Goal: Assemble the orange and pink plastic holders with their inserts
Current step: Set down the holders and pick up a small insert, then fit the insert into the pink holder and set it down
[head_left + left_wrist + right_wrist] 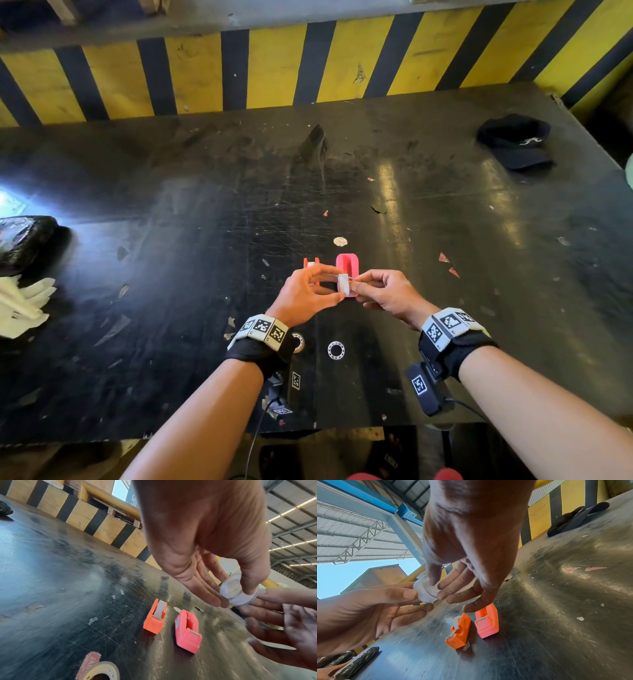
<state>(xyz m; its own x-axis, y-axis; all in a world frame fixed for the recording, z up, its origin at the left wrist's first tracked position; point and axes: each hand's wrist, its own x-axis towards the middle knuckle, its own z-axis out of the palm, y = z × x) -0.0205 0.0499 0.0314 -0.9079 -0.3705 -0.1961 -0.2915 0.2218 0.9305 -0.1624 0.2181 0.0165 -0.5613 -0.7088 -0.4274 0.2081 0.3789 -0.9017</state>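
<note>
Both hands hold one small white round insert [343,284] [237,592] [426,590] in the air above the black table [171,240]. My left hand [308,291] [228,588] pinches it between thumb and fingers from the left. My right hand [380,291] [440,586] pinches its other face with thumb and fingertips. Below stand the orange holder [311,265] [155,618] [458,632], with a white insert in it, and the pink holder [347,265] [187,630] [487,622], whose slot is empty.
A white ring [336,350] and a roll of tape [101,672] lie near my left wrist. White gloves [24,305] and a dark bundle [24,240] sit at the left, a black cap [517,142] at the far right. A yellow-black striped wall [308,61] bounds the back.
</note>
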